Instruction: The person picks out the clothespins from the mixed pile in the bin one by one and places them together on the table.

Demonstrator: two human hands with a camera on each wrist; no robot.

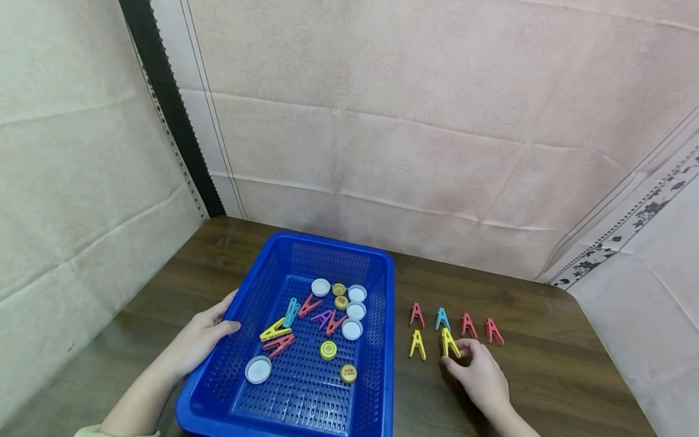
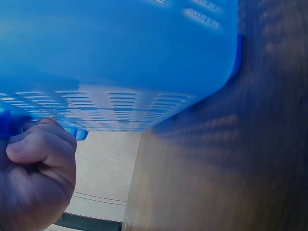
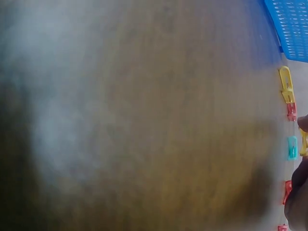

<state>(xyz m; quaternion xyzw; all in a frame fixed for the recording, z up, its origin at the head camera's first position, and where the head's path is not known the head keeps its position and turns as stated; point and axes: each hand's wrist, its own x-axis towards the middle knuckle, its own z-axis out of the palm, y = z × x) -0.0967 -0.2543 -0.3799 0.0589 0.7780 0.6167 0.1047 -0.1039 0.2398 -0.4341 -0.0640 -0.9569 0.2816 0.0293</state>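
My left hand (image 1: 198, 341) grips the left rim of a blue plastic basket (image 1: 389, 340), thumb over the edge; the left wrist view shows its fingers curled there. On the table to the right, my right hand (image 1: 483, 375) pinches a yellow clothespin (image 1: 449, 342) between thumb and fingers. It stands beside another yellow clothespin (image 1: 417, 345). Behind these two is a row: a red clothespin (image 1: 417, 314), a teal clothespin (image 1: 442, 318) and two more red ones. At the right edge of the right wrist view, the held clothespin (image 3: 304, 142) is only partly visible.
Inside the basket lie loose clothespins in several colours, several white caps (image 1: 352, 329), and some yellow and gold caps (image 1: 328, 350). The wooden table (image 1: 557, 358) ends against a pale cloth backdrop (image 1: 382, 152), with cloth on both sides too.
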